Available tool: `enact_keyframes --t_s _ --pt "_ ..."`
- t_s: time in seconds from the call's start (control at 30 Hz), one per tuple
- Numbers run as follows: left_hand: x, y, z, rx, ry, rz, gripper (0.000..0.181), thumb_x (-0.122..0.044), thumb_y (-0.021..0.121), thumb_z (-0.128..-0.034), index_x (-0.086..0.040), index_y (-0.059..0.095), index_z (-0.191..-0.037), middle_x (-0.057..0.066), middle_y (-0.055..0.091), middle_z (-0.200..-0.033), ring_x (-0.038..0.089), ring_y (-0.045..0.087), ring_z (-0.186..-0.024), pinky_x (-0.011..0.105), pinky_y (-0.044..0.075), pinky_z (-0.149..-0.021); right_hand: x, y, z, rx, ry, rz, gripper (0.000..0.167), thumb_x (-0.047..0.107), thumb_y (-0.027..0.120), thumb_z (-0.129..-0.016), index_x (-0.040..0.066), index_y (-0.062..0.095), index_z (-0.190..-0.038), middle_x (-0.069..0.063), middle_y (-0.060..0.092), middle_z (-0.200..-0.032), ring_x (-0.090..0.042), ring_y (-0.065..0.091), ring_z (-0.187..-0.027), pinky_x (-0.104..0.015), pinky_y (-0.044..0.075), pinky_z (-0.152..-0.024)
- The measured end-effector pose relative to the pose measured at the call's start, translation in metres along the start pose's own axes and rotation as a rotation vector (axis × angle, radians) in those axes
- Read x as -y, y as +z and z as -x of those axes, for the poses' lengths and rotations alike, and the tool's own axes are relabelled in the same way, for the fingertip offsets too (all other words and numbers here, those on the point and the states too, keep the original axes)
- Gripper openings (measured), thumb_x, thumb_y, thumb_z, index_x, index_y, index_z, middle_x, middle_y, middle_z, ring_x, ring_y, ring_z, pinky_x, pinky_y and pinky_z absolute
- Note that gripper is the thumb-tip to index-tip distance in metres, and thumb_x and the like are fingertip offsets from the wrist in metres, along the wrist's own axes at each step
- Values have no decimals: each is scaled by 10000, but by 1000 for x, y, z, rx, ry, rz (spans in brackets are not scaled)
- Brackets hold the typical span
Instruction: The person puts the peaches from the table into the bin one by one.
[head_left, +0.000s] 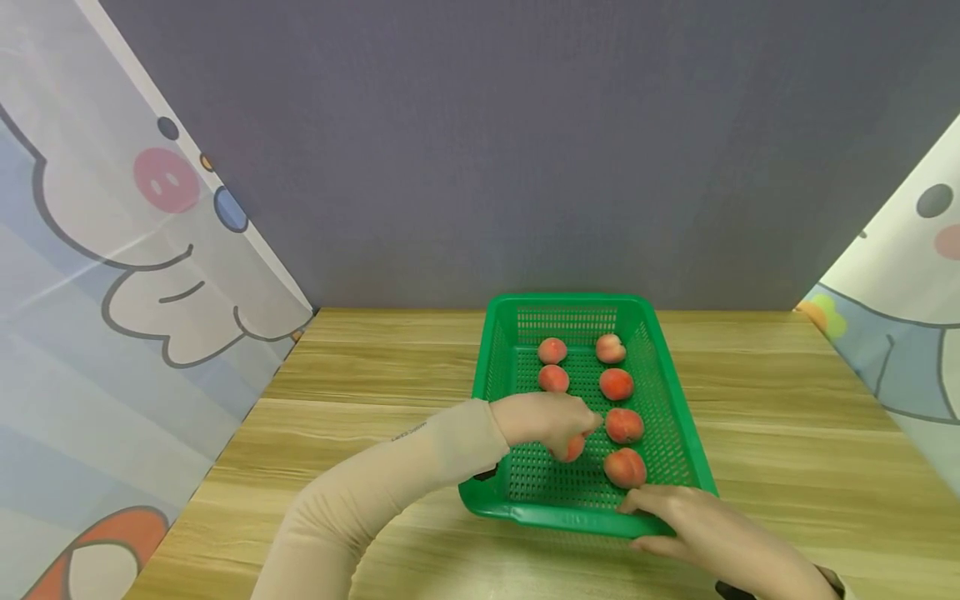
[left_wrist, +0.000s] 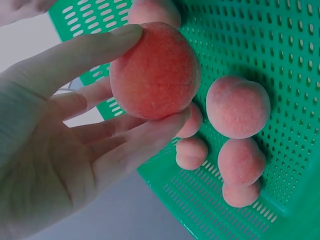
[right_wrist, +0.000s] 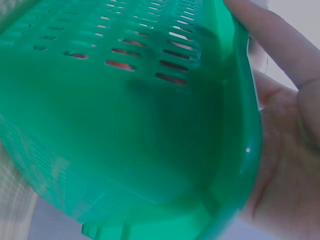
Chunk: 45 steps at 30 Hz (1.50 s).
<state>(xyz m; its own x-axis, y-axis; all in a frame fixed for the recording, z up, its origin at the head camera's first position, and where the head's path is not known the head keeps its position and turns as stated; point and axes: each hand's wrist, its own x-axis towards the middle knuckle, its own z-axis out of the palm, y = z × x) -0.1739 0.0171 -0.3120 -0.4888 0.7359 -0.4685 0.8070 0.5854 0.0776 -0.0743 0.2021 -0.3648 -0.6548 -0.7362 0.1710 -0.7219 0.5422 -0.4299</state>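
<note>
My left hand (head_left: 549, 419) reaches into the green plastic basket (head_left: 570, 517) and holds a red peach (left_wrist: 155, 72) between thumb and fingers. In the left wrist view the thumb lies on one side of this peach and the fingertips on the other. Along the basket's right side runs a row of several peaches (head_left: 624, 425); two more, a far peach (head_left: 552, 351) and a nearer peach (head_left: 553, 379), sit on the left side. At the near right corner my right hand (head_left: 690, 523) grips the basket rim (right_wrist: 250, 150), its thumb outside and fingers over the edge.
The basket stands on a wood-grain table (head_left: 375, 367), close to a grey back panel (head_left: 480, 167). Cartoon-printed sheets hang at the left (head_left: 112, 208) and right (head_left: 900, 317).
</note>
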Motion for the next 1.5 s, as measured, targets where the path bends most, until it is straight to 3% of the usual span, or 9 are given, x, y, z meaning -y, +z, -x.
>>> enact_keyframes --t_s 0.13,0.27,0.4,0.57,0.73,0.83,1.07,1.3,1.5 --pt "-4 2 -4 27 -13 -31 232 48 582 -763 -136 529 -894 -31 328 -631 93 249 -510 187 234 -439 0 0 0 -5 0 2 240 265 666 -769 163 611 -979 81 612 -944 -46 573 -817 -232 481 -616" --pt "-8 6 -8 52 -21 -63 341 45 602 -748 -142 561 -1030 -42 423 -677 83 303 -516 173 279 -434 0 0 1 -8 0 12 245 265 666 -768 153 614 -980 78 614 -942 -45 573 -816 -230 481 -615" --pt "-11 10 -12 89 -55 -117 464 -11 642 -760 -183 533 -1177 -63 546 -887 80 383 -596 173 327 -483 -1 1 1 -14 -11 12 241 255 670 -766 151 612 -975 73 616 -938 -41 572 -812 -226 481 -609" --pt "-14 15 -18 132 -98 -182 547 -88 656 -780 -249 468 -1268 -110 536 -1108 71 439 -722 202 354 -607 -1 1 1 -14 -15 5 234 249 672 -765 157 608 -969 82 611 -934 -31 567 -804 -219 477 -602" --pt "-14 20 -24 157 -96 -195 515 -102 653 -787 -254 484 -1250 -97 545 -1002 79 469 -711 222 360 -618 0 1 0 -9 -9 4 231 247 673 -763 159 607 -967 87 608 -931 -26 564 -802 -216 475 -600" --pt "-13 22 -26 180 -104 -166 540 -85 640 -798 -248 458 -1280 -97 529 -1046 83 468 -670 204 352 -564 0 0 0 -11 -11 1 230 244 675 -762 159 607 -964 82 611 -931 -30 567 -801 -219 477 -599" --pt "-15 28 -28 189 -112 -156 374 -60 648 -788 -223 552 -1111 -80 523 -978 90 454 -680 194 344 -541 0 0 0 -7 -4 -7 241 257 668 -768 153 609 -978 71 616 -941 -42 574 -811 -225 481 -606" --pt "-15 30 -31 189 -118 -155 498 -82 665 -779 -257 507 -1218 -81 533 -1015 88 459 -725 193 353 -561 -1 0 1 -20 -17 0 240 255 671 -765 156 608 -974 85 608 -938 -38 570 -808 -222 476 -606" --pt "-16 34 -33 163 -82 -198 252 -59 678 -759 -212 586 -937 -71 543 -873 86 446 -727 188 362 -595 0 0 0 1 6 -7 253 271 660 -774 156 608 -992 64 615 -955 -51 576 -826 -230 483 -615"
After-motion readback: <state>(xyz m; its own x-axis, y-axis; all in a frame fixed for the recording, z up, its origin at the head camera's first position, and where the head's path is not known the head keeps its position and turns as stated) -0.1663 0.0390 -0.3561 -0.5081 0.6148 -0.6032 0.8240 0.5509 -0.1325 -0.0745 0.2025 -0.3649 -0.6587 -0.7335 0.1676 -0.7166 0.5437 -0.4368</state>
